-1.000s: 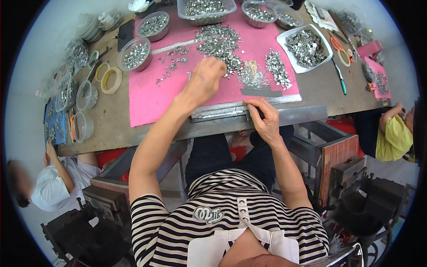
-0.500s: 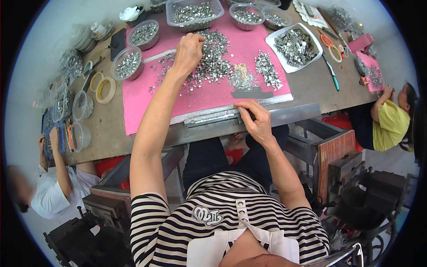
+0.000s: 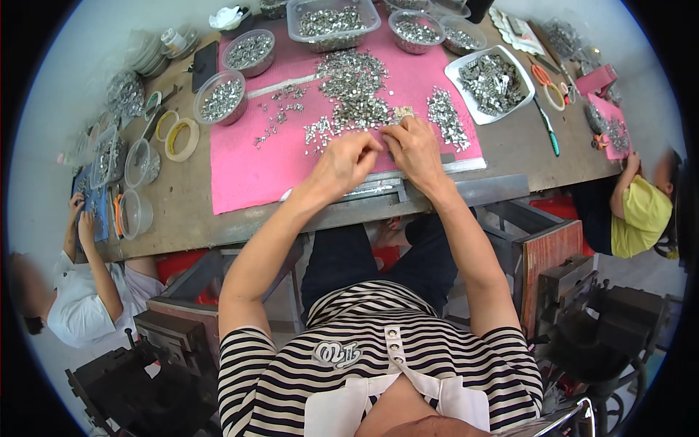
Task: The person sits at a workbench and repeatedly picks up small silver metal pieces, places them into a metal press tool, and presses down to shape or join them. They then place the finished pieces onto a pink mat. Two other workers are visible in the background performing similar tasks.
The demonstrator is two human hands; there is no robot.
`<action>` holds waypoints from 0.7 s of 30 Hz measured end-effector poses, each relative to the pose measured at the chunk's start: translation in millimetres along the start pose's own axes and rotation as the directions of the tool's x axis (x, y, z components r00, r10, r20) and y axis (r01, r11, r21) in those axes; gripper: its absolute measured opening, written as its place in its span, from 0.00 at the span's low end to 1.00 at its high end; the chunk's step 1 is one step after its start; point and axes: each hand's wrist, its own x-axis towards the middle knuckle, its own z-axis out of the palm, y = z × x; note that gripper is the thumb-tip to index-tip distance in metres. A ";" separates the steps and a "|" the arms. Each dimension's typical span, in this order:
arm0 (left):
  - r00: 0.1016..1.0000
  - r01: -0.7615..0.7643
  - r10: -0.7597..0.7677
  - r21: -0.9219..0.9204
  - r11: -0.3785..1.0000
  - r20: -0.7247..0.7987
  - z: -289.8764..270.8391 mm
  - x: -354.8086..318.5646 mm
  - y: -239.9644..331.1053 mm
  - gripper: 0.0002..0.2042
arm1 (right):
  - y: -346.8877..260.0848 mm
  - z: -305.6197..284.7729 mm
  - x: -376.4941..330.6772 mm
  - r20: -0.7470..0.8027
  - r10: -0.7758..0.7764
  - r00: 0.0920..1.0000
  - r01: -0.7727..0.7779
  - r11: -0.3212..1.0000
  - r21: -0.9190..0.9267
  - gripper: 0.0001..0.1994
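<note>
The person's left hand (image 3: 346, 164) is hovering over the near part of a pink ribbed mat (image 3: 247, 175), its fingers curling and its thumb and index fingertip drawing close together. Just to its right, the right hand (image 3: 415, 149) is holding its thumb and fingers bunched in a similar pinch, the two sets of fingertips facing each other nearly touching. Whether either hand is grasping a small piece cannot be told.

A large loose heap of tiny silvery metal pieces (image 3: 353, 80) is spreading across the mat on the far side of the hands, and a smaller silvery pile (image 3: 448, 120) is lying to the right. A narrow straight metal rail (image 3: 378, 188) is resting along the near edge of the table (image 3: 510, 149), between the wrists and partly hidden by them.

Farther right, a white squarish dish (image 3: 477, 113) is holding darker metal pieces, with orange-handled scissors (image 3: 540, 75) lying beyond it. At the far side, a clear rectangular plastic tub (image 3: 335, 44) is containing more pieces. On the left, a cream ring of tape (image 3: 194, 140) is lying on the table. A co-worker in a yellow-green shirt (image 3: 644, 226) is sitting at the far right.
</note>
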 end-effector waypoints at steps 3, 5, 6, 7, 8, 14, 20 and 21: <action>0.983 -0.161 0.179 0.276 0.948 -0.041 0.7 -15.7 -6.2 0.04 | -6.1 -1.9 2.3 0.031 -0.036 0.999 0.038 0.997 -0.074 0.06; 0.983 -0.147 0.174 0.309 0.940 -0.063 2.0 -21.6 -8.3 0.04 | -8.1 -2.9 5.4 0.061 -0.048 0.997 0.054 0.993 -0.107 0.05; 0.977 -0.162 0.198 0.332 0.929 -0.078 2.0 -22.3 -9.0 0.04 | -8.6 -3.2 6.9 0.076 -0.053 0.996 0.062 0.990 -0.123 0.05; 0.971 -0.175 0.222 0.356 0.918 -0.094 2.0 -23.0 -9.5 0.04 | -9.2 -3.4 8.5 0.082 -0.050 0.995 0.060 0.991 -0.118 0.04; 0.975 -0.159 0.203 0.367 0.916 -0.086 1.3 -23.5 -9.4 0.04 | -9.6 -3.6 9.8 0.088 -0.048 0.995 0.058 0.992 -0.114 0.04; 0.985 -0.100 0.150 0.421 0.901 -0.086 -5.1 -27.8 -10.1 0.04 | -27.5 -24.5 -1.9 0.129 0.076 0.989 -0.099 0.979 0.177 0.02; 0.980 -0.116 0.177 0.454 0.884 -0.095 -3.8 -28.3 -9.1 0.03 | -44.9 -47.6 -38.1 0.330 0.305 0.893 -0.446 0.695 0.564 0.06; 0.980 -0.122 0.180 0.466 0.876 -0.083 -3.7 -28.5 -8.8 0.03 | -44.1 -46.4 -42.3 0.347 0.321 0.881 -0.471 0.659 0.586 0.07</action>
